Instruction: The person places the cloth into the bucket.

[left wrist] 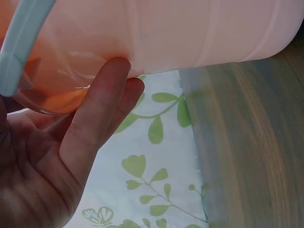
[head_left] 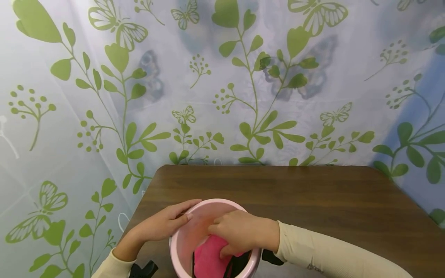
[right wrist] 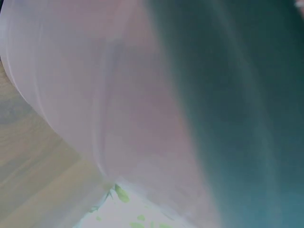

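A pink bucket stands tilted at the table's near edge in the head view. My left hand holds its left rim, thumb at the inside and fingers outside; the left wrist view shows those fingers against the outer wall. My right hand reaches into the bucket and grips a bright pink cloth, its fingertips partly hidden. Beside the cloth lies something black, its kind unclear. The right wrist view shows just the bucket's outer wall, not the hand's fingers.
The bucket stands on a brown wooden table. Behind it hangs a white curtain with green leaves and butterflies. A pale handle crosses the bucket in the left wrist view; a blurred dark green band fills the right wrist view's right side.
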Tool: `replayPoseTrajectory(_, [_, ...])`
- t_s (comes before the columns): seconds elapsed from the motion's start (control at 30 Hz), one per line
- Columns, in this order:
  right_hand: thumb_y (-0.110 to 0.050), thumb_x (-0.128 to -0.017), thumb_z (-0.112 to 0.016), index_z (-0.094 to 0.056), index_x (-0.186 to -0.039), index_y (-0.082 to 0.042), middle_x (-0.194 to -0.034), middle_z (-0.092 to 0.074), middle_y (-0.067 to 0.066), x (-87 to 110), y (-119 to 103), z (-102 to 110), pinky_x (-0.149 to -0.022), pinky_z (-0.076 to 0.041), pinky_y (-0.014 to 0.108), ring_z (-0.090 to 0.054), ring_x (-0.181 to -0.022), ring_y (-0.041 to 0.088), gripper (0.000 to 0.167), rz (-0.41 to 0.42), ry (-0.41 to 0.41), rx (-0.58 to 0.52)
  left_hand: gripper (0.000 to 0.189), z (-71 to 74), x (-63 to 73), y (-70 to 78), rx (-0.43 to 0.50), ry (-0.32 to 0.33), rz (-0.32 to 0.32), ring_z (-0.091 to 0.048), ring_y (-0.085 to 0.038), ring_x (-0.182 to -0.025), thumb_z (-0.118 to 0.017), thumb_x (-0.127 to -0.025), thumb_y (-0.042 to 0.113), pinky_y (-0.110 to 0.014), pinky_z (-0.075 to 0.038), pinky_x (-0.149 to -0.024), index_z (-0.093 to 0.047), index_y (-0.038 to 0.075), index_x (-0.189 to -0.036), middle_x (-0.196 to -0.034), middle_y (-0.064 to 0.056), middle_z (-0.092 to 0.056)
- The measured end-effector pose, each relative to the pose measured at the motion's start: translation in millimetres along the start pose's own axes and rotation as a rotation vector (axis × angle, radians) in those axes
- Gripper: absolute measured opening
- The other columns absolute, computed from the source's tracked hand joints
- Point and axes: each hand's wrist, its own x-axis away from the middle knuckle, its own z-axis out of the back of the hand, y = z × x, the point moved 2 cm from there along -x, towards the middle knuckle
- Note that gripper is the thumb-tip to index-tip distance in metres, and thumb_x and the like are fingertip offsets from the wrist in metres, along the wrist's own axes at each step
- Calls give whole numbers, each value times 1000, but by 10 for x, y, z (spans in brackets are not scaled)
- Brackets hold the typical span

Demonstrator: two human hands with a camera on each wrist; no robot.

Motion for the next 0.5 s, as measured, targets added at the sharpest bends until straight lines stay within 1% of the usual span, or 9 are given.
replayPoseTrajectory(0.17, [-44,-86,-81,-68,-119,-20,-109,-65,-11,35,20,45,-92,-47,21,-60,-102,4,43,27,43,-53,48,17,26,-10,2,3,9,-59,-18,-119,-46,-110,20,-27,-52,-89,-39,6,-156,-149,-14,-50])
replayPoseTrajectory(0.23, [-43,-88,-79,-67,-121,-20,-111,-65,-11,71,28,89,-93,-47,21,-59,-104,4,41,25,68,-89,48,20,35,-4,0,5,13,-59,-18,-119,-46,-110,21,-27,-52,-90,-40,7,-156,-149,-13,-50])
replayPoseTrajectory(0.3, [-41,-90,-77,-67,-122,-21,-114,-65,-11,116,45,138,-93,-47,21,-58,-106,4,39,14,91,-120,48,23,39,6,0,7,17,-59,-19,-120,-46,-110,21,-27,-52,-90,-40,6,-156,-149,-13,-50])
replayPoseTrajectory(0.4, [-38,-93,-76,-66,-125,-21,-120,-64,-11,185,89,202,-93,-48,23,-58,-111,4,38,-9,114,-164,48,43,33,34,-28,18,17,-57,-20,-123,-46,-111,24,-27,-51,-92,-41,6,-155,-149,-11,-50])
replayPoseTrajectory(0.5, [-36,-94,-75,-66,-127,-19,-125,-64,-10,259,149,246,-97,-48,27,-57,-117,7,38,-42,139,-194,49,78,18,70,-60,30,19,-57,-22,-125,-46,-110,25,-27,-50,-94,-41,4,-155,-148,-12,-52])
